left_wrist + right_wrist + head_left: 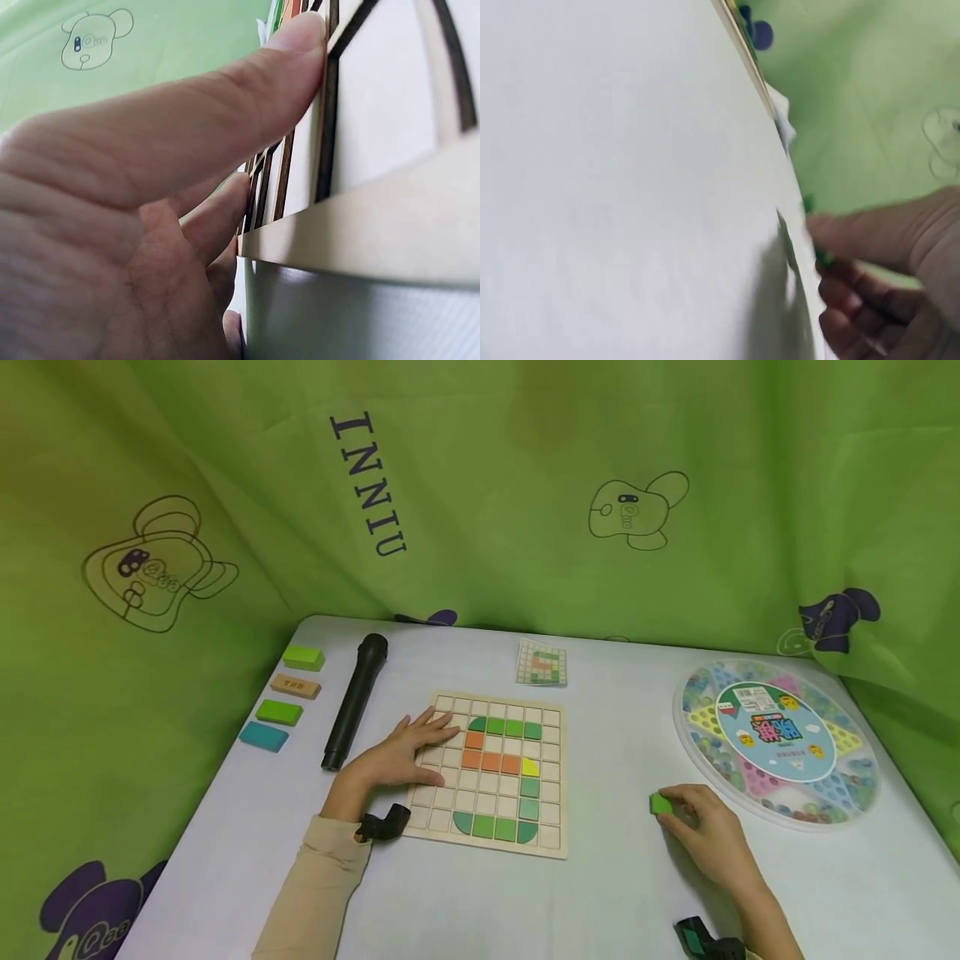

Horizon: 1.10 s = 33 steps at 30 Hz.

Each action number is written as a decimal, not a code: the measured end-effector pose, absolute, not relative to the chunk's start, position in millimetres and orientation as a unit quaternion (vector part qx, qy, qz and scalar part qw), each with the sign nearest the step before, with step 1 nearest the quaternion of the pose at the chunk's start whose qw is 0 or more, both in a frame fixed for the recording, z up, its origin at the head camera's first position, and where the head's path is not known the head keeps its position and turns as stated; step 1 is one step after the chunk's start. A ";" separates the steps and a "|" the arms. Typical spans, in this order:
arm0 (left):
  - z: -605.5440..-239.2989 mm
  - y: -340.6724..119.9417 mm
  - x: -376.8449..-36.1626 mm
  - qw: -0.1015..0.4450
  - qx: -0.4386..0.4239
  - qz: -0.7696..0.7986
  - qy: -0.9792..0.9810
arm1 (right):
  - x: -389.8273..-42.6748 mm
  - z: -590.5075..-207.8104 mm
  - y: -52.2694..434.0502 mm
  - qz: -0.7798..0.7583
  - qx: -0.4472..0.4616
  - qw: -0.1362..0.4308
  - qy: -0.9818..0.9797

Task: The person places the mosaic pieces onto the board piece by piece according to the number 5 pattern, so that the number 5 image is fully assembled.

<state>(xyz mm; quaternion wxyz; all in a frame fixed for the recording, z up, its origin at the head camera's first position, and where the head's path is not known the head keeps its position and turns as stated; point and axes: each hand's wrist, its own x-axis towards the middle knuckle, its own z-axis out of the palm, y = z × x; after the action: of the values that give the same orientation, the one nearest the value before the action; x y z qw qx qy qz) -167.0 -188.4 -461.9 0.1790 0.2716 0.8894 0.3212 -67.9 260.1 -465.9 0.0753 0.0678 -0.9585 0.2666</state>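
A square wooden grid board (553,839) lies on the white table with green, orange and yellow tiles set in some cells. My left hand (393,762) rests on its left side, fingers spread and thumb (292,34) on the grid in the left wrist view. Out to the right of the board, my right hand (705,831) pinches a small bright green tile (660,804) between thumb and fingers. That tile is mostly hidden by the thumb (847,232) in the right wrist view. Behind the board lies a small pattern card (542,662) with a similar coloured grid.
A round clear case (776,739) of marbles lies to the right. Left of the board are a black microphone-shaped handle (356,702), green blocks (280,712), a wooden block (296,686) and a blue block (264,736). Green cloth (510,527) hangs behind the table.
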 end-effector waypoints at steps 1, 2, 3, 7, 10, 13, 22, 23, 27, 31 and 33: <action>-461.7 -188.5 -167.4 0.179 0.272 0.320 0.890 | -68.5 -464.4 255.6 0.273 0.072 0.078 -0.956; -461.4 -188.7 -167.7 0.179 0.271 0.320 0.890 | -68.9 -462.7 249.7 0.281 0.079 0.083 -0.953; -461.1 -188.8 -167.8 0.177 0.274 0.319 0.890 | -69.6 -461.6 242.8 0.291 0.089 0.090 -0.948; -461.5 -189.2 -168.0 0.177 0.273 0.319 0.890 | -72.9 -460.4 208.6 0.330 0.147 0.122 -0.924; -463.5 -189.2 -168.0 0.180 0.277 0.319 0.888 | -73.6 -461.6 179.8 0.358 0.181 0.128 -0.907; -465.1 -188.8 -167.4 0.180 0.285 0.315 0.887 | -73.5 -461.9 150.8 0.391 0.195 0.102 -0.894; -461.5 -188.7 -166.0 0.180 0.275 0.305 0.894 | -83.7 -457.6 74.9 0.407 0.217 0.015 -0.887; -461.3 -188.5 -166.2 0.180 0.274 0.304 0.894 | -85.5 -458.0 69.1 0.400 0.221 0.008 -0.890; -461.6 -188.3 -167.1 0.175 0.277 0.304 0.895 | -91.4 -461.9 51.7 0.372 0.227 -0.015 -0.900; -462.5 -188.0 -167.6 0.173 0.280 0.305 0.894 | -95.1 -466.3 42.4 0.360 0.235 -0.015 -0.903; -462.7 -188.4 -167.4 0.175 0.279 0.306 0.893 | -95.8 -467.5 39.3 0.358 0.238 -0.010 -0.903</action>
<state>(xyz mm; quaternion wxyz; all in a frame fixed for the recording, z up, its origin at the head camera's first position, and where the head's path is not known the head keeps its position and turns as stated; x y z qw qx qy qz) -167.4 -188.4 -462.7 0.1754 0.2788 0.8931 0.3065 -95.8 39.3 -467.5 -0.0099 0.2382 -0.9028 0.3579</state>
